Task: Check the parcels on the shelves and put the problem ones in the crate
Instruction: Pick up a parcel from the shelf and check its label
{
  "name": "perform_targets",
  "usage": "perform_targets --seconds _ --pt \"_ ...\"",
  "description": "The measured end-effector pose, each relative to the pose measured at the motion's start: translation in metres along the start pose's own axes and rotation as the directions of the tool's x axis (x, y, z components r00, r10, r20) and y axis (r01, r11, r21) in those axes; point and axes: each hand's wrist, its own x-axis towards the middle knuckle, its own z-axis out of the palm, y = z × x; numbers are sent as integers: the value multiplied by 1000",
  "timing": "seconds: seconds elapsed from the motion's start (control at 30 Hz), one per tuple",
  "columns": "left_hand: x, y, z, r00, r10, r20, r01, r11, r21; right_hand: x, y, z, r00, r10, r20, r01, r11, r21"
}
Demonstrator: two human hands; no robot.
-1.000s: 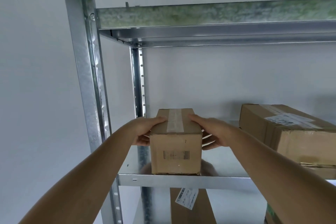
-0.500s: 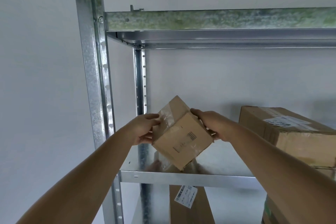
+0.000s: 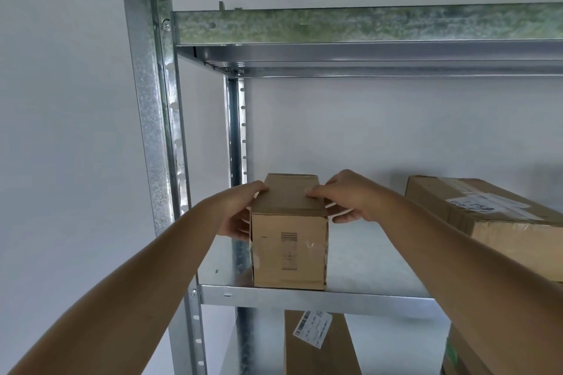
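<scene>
A small brown cardboard parcel (image 3: 289, 248) stands flat at the front left of the metal shelf (image 3: 316, 295). Its front face carries a printed barcode mark and a patch of clear tape. My left hand (image 3: 240, 211) grips its left side, thumb on the top edge. My right hand (image 3: 344, 196) grips its right side, thumb on the top and fingers down the side. A larger brown parcel (image 3: 493, 222) with a white label lies on the same shelf to the right. No crate is in view.
A galvanised upright (image 3: 149, 131) rises at the left and an upper shelf beam (image 3: 365, 24) crosses overhead. On the shelf below stand a tall parcel with a white label (image 3: 316, 344) and another box (image 3: 457, 356) at lower right. A white wall lies behind.
The small parcel was lifted and tilted between both hands half a second ago; now it stands flat on the shelf again with a different face on top, no tape strip showing there.
</scene>
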Motion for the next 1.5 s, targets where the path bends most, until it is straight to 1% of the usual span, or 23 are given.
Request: perform_targets --seconds 0.07,0.17,0.27,0.37,0.47,0.57,0.67,0.8,1.13,1.33,1.5 --pt "0 5 -1 1000 -7 -8 7 1000 18 3 -1 0 998 50 34 -50 999 10" --pt "2 11 0 998 -41 48 37 997 73 6 -4 -1 989 111 100 -116 992 50" --pt "6 16 -1 996 -59 62 54 995 84 11 -6 -4 982 135 135 -144 988 62" --pt "9 18 -3 994 -76 72 70 994 85 15 -4 -7 975 164 148 -171 985 33" --pt "12 19 -6 993 -83 79 77 994 72 17 -7 -10 959 206 196 -212 977 12" --pt "16 22 -9 992 -93 88 87 994 72 18 -10 -11 953 210 220 -218 976 13" --pt "20 25 -8 989 -107 106 98 991 87 19 -10 -12 955 203 217 -211 977 18" --pt "21 25 -6 991 -94 94 86 993 85 20 -10 -11 960 174 218 -184 983 27" --pt "24 22 -4 992 -98 85 93 994 59 23 -7 -9 962 156 223 -169 985 39" --pt "13 9 -1 999 -31 43 31 1000 -2 17 9 -4 986 114 121 -121 991 59" --pt "2 2 6 998 48 -29 -49 998 -35 9 17 3 997 56 55 -62 992 114"
